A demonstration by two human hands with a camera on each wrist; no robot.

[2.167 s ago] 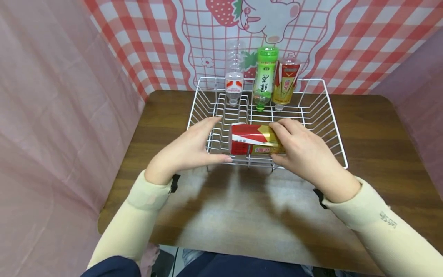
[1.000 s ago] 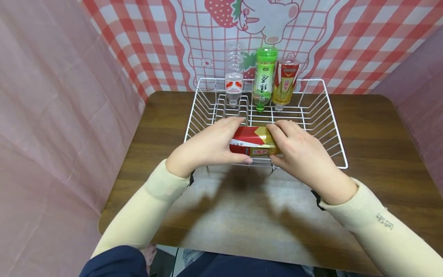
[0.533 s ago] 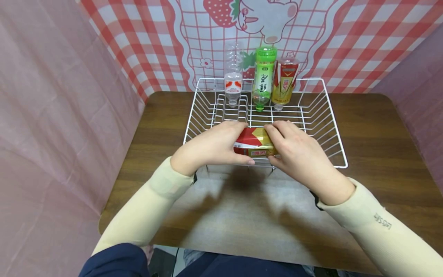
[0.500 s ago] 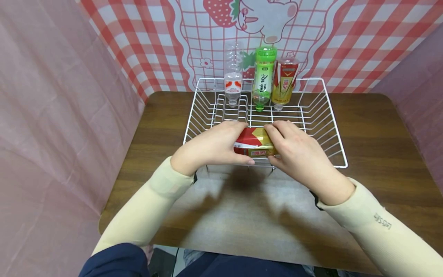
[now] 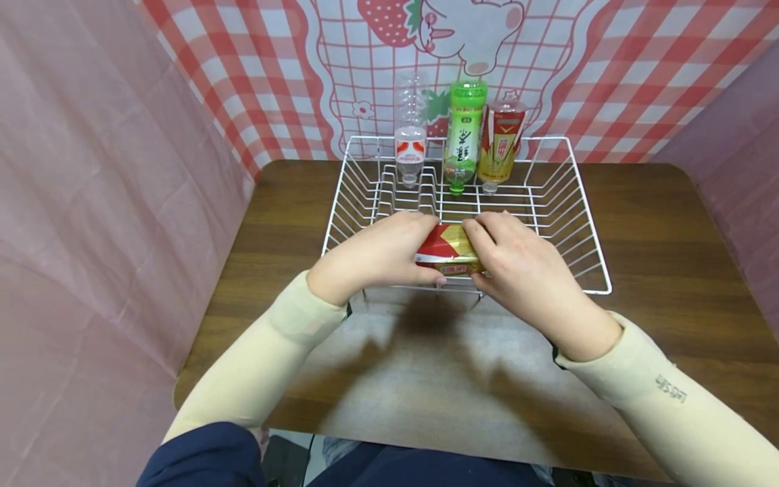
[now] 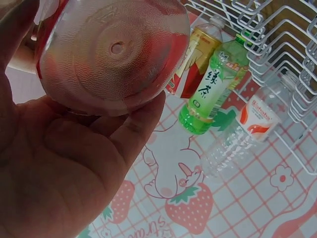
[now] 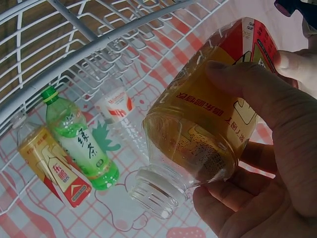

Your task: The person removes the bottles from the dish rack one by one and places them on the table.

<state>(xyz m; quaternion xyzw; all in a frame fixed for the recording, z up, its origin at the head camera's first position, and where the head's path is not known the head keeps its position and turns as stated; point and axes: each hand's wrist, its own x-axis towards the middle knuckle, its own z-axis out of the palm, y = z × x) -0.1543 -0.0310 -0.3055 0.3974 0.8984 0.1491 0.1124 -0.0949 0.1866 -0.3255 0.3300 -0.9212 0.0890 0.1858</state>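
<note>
A clear plastic drink bottle (image 5: 449, 245) with a red, white and gold label lies sideways in both hands, over the front of the white wire dish rack (image 5: 589, 216). My left hand (image 5: 383, 250) wraps the base end at the left, thumb at the near side; the bottle's round bottom (image 6: 118, 48) faces the left wrist view. Around the shoulder end curls my right hand (image 5: 523, 264). In the right wrist view the clear threaded mouth (image 7: 158, 192) points away from the palm, with no cap on it.
Along the rack's back stand three upside-down bottles: a clear one (image 5: 410, 145), a green tea bottle (image 5: 464, 138) and another red-gold bottle (image 5: 502, 145). The rack sits on a brown wooden table (image 5: 657, 230). A red checked cloth (image 5: 255, 74) hangs behind, with pink curtains at the sides.
My left hand has come in from the left and closed over the bottle's base end, then shifted slightly right. The right hand keeps its hold, drifting slightly left. The standing bottles stay put.
</note>
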